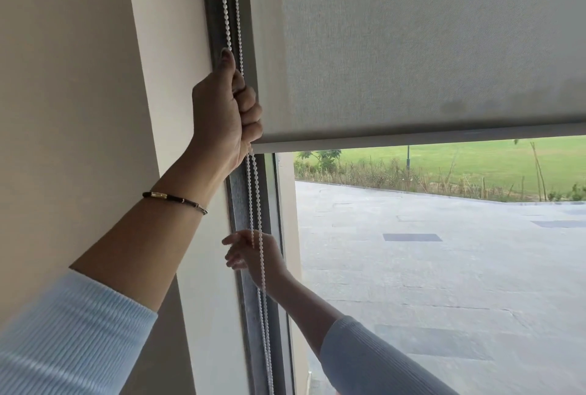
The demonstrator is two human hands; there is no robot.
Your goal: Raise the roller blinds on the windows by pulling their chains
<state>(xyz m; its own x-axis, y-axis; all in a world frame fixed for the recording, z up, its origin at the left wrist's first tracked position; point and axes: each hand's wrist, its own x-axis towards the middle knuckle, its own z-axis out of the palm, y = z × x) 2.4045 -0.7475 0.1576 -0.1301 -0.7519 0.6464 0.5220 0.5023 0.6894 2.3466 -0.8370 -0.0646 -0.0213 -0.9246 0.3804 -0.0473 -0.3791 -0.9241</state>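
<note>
gripping the white beaded chain [257,204] beside a grey half-raised blind [412,46].

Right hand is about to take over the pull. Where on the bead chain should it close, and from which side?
Take the bead chain on the free stretch below the left hand, just above where the right hand hovers open. Come from the room side, fingers wrapping one strand only: the two strands hang close together against the dark window frame, so a pinch-and-wrap grip from the front probably separates them best.
</note>
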